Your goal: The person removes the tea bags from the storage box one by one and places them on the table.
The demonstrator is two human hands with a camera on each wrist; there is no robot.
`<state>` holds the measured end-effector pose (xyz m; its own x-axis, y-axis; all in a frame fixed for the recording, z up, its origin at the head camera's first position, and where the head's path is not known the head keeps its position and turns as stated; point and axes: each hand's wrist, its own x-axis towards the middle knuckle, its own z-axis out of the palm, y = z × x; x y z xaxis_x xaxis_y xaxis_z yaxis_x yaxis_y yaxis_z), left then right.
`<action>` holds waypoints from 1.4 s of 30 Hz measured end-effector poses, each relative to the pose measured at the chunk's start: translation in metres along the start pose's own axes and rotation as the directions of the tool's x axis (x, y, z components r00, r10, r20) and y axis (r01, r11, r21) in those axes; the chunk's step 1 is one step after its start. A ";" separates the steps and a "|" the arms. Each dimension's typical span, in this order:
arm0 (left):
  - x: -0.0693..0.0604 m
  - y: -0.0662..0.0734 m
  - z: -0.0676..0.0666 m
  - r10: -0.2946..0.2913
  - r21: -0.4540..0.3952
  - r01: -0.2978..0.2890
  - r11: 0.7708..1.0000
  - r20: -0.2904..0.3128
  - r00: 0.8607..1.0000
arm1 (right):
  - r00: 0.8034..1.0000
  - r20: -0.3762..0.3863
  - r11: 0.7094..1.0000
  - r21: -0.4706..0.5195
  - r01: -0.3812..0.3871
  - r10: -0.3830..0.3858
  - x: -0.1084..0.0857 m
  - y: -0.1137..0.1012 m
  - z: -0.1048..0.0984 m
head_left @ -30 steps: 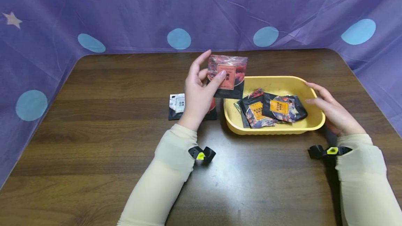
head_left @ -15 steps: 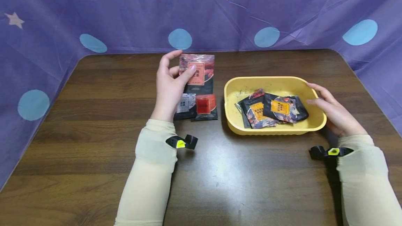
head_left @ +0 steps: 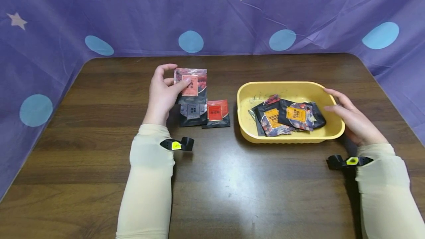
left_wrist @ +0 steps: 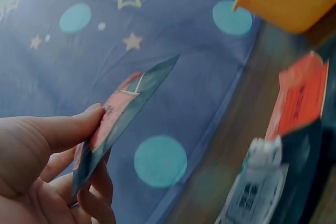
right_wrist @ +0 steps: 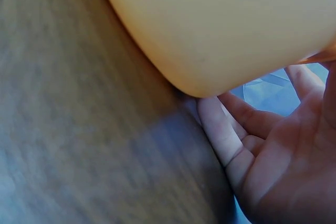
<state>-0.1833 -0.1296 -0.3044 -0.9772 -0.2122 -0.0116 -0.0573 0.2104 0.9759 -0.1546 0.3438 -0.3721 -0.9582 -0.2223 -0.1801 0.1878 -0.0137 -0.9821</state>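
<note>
My left hand (head_left: pixel 162 95) pinches a black sachet with a pink label and red printing (head_left: pixel 190 90) between thumb and fingers, held up over the left part of the table. In the left wrist view the sachet (left_wrist: pixel 123 111) is seen nearly edge-on, clear of the tabletop. Below it lie a grey-white-labelled sachet (head_left: pixel 193 115), partly covered in the head view, and a red-labelled sachet (head_left: pixel 216 113) beside it. My right hand (head_left: pixel 356 121) grips the right end of a yellow plastic tub (head_left: pixel 289 139), thumb over the rim and fingers against the outer wall (right_wrist: pixel 220 35).
Inside the tub several sachets overlap, among them two with orange labels (head_left: pixel 296 114). The brown wooden table (head_left: pixel 212 194) ends at the back against a purple curtain (head_left: pixel 149 10) with blue dots and stars.
My left hand has carried the pink-labelled sachet left from beside the tub to over the grey-white-labelled one, then lowered it slightly. The right hand and the tub have stayed put.
</note>
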 end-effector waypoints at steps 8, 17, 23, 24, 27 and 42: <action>0.005 -0.010 -0.019 -0.105 0.117 0.103 0.988 0.007 0.994 | 1.000 -0.011 1.000 -0.015 0.001 -0.001 0.000 0.000 0.000; 0.009 -0.018 -0.035 -0.184 0.255 0.168 0.952 0.040 0.982 | 1.000 -0.016 0.999 -0.046 -0.001 0.001 0.001 0.000 0.001; 0.009 -0.020 -0.040 -0.237 0.350 0.202 0.915 0.060 0.970 | 1.000 -0.009 0.999 -0.038 0.001 -0.001 0.002 0.000 0.000; 0.009 -0.021 -0.041 -0.240 0.362 0.203 0.910 0.061 0.969 | 1.000 -0.018 0.999 -0.048 -0.004 0.003 0.002 0.000 0.000; 0.009 -0.022 -0.042 -0.248 0.381 0.205 0.902 0.067 0.966 | 0.999 -0.031 0.998 -0.068 -0.010 0.008 0.002 0.000 0.000; 0.011 -0.032 -0.050 -0.314 0.484 0.238 0.842 0.082 0.946 | 1.000 -0.009 0.998 -0.061 -0.011 0.010 0.000 -0.001 0.001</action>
<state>-0.1817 -0.1867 -0.3251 -0.9230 -0.1886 -0.3354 -0.3797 0.5885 0.7138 -0.1547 0.3431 -0.3710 -0.9581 -0.2138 -0.1904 0.1844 0.0478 -0.9817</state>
